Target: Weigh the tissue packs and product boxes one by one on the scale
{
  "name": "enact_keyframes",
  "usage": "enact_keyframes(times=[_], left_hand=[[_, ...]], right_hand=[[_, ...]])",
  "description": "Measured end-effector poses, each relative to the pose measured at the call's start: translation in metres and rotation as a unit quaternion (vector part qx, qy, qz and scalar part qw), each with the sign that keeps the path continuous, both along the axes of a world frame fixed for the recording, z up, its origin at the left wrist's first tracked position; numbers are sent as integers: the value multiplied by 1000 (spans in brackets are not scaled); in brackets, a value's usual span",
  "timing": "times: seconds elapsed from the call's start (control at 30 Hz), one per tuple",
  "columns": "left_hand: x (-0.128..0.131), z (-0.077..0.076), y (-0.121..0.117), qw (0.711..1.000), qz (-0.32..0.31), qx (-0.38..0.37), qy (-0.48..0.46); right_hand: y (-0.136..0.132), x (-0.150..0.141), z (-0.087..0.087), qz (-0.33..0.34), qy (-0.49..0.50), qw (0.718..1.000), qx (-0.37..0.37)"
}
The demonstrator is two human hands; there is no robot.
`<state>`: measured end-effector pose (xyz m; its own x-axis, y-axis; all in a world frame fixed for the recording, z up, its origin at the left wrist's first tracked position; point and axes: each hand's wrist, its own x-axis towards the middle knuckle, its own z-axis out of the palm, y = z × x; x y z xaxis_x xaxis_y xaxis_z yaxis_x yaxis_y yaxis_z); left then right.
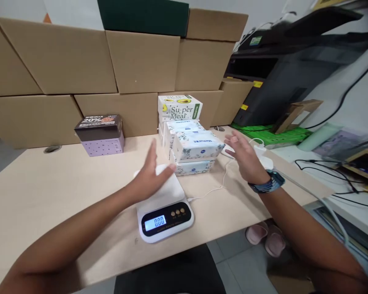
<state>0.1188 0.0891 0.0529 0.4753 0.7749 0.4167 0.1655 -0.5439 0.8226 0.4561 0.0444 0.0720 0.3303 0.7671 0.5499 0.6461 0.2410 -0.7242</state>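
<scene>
A white digital scale [167, 188] lies near the table's front edge, its lit display reading 0.00. Over its plate hovers my left hand [151, 177], fingers stretched out and thumb apart, holding nothing. Just behind the scale are stacked tissue packs [199, 147], white with a blue floral print. To the right of that stack my right hand [245, 157] is in the air, fingers apart, with a patterned band on its wrist. It holds nothing, and a small gap shows between it and the packs. Both hands are slightly blurred.
A "Su-per Meal" box [180, 109] stands behind the tissue packs. Farther left sits a black and lilac box [102, 134]. Cardboard boxes [142, 61] wall off the back. A white cable [210, 191] runs from the scale. A dark printer [272, 77] stands at right.
</scene>
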Motion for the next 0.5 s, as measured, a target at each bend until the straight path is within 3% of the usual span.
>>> enact_keyframes(times=[0.07,0.13,0.23,0.3,0.4,0.5], left_hand=[[33,1,-16,996,-61,-13,60],[45,2,-22,993,-75,58,74],[23,-3,-36,976,-62,202,44],[-7,-8,-56,969,-53,238,33],[-46,-19,-92,983,-40,178,30],[-66,-38,-111,997,-29,64,16]], right_hand=[[-1,-5,-8,39,-14,999,-33],[-12,-18,-13,74,-37,996,-45],[-35,-37,-21,155,-69,984,-58],[-46,-46,-28,240,-89,964,-64],[-46,-55,-38,338,-147,929,-31],[-32,-60,-52,353,-211,910,47]])
